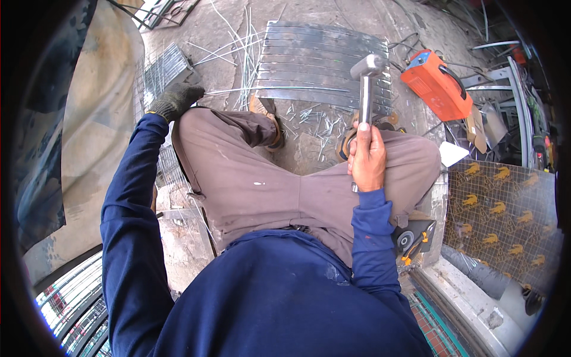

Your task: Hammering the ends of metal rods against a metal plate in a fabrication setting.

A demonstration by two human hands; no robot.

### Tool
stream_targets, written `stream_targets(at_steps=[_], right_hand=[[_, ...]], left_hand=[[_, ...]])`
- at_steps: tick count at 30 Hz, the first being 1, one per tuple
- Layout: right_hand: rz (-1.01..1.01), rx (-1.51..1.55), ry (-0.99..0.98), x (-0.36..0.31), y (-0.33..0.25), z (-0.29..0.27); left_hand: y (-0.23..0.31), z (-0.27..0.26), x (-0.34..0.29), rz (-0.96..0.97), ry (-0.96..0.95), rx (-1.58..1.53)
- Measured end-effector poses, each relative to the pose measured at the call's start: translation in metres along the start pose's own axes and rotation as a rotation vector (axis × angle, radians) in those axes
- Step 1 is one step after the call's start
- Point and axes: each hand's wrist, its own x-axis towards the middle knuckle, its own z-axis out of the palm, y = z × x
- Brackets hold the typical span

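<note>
My right hand (367, 159) is bare and wrapped round the handle of a steel hammer (365, 95). The hammer stands head-up above my right knee, in front of a slotted metal plate (321, 50) on the ground. My left hand (174, 101), in a dark knitted glove, is closed beside my left knee. From its fingertips a thin metal rod (279, 88) reaches right, across the plate's near edge. Short cut rod pieces (315, 124) lie scattered between my feet.
Long loose rods (244, 53) lie left of the plate, near a grey metal block (169, 68). An orange machine with a black handle (437, 84) and cables stands at the far right. An angle grinder (410, 241) sits by my right hip, near a patterned sheet (502, 220).
</note>
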Motion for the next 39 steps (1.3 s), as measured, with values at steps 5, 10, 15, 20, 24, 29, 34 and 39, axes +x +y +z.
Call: stream_targets(at_steps=[5,10,15,20,24,29,34,39], right_hand=[[0.125,-0.151,-0.061,0.01,0.017,-0.005],[0.051,-0.081,-0.019,0.004,0.005,0.0],[0.015,-0.196,-0.058,0.017,0.021,-0.001],[0.053,-0.144,-0.031,0.005,-0.015,0.009],[-0.019,-0.442,-0.065,0.02,0.023,0.005],[-0.048,-0.259,-0.023,0.01,0.001,0.01],[-0.101,-0.379,-0.095,0.025,0.027,0.004],[-0.068,-0.309,-0.029,0.012,-0.001,0.013]], left_hand=[[-0.002,0.003,0.002,-0.009,0.014,-0.061],[0.006,-0.003,0.005,0.013,0.029,-0.087],[-0.006,0.007,-0.001,0.057,0.077,-0.165],[0.008,-0.007,0.009,-0.02,-0.04,-0.015],[-0.004,0.008,0.008,0.006,0.018,-0.019],[-0.005,0.007,0.009,0.074,0.101,-0.059],[-0.009,0.012,0.007,0.0,0.064,-0.036],[-0.002,0.003,0.011,0.011,0.014,0.006]])
